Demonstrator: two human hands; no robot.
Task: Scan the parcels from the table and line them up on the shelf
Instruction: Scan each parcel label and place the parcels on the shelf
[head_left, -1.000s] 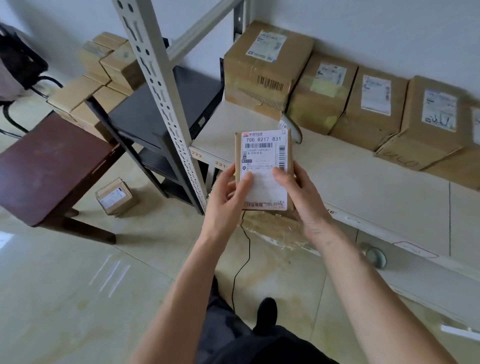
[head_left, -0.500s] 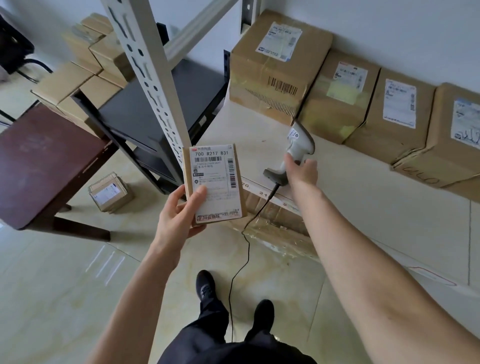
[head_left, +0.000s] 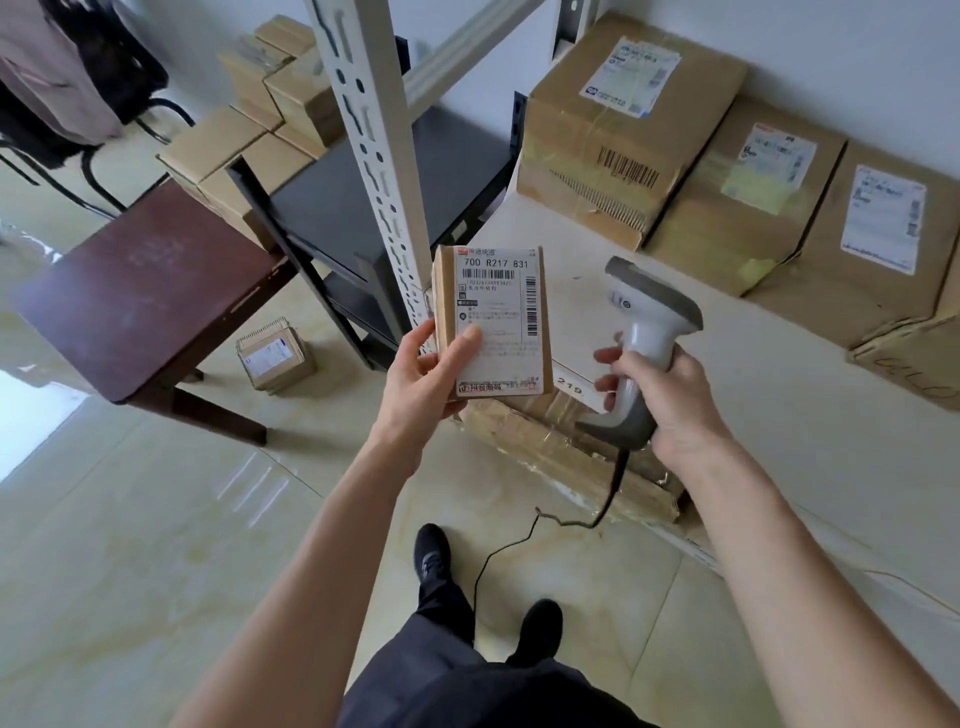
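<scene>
My left hand (head_left: 423, 379) grips a small brown parcel (head_left: 493, 319) upright, its white shipping label with barcodes facing me. My right hand (head_left: 662, 392) grips the handle of a grey and white corded barcode scanner (head_left: 641, 332) just right of the parcel, its head raised above the white shelf (head_left: 727, 415). Along the back of that shelf, several brown labelled boxes (head_left: 623, 135) stand in a row against the wall. The dark brown table (head_left: 140, 291) stands at the left.
A white slotted shelf post (head_left: 374, 145) rises behind the parcel. Beside it is a black rack (head_left: 363, 208) with several small boxes (head_left: 260, 130) behind it. One small parcel (head_left: 275, 356) lies on the tiled floor. The scanner cable (head_left: 519, 540) trails down by my feet.
My right hand let go of the parcel, reached to the shelf, took the scanner and lifted it beside the parcel. My left hand alone keeps the parcel.
</scene>
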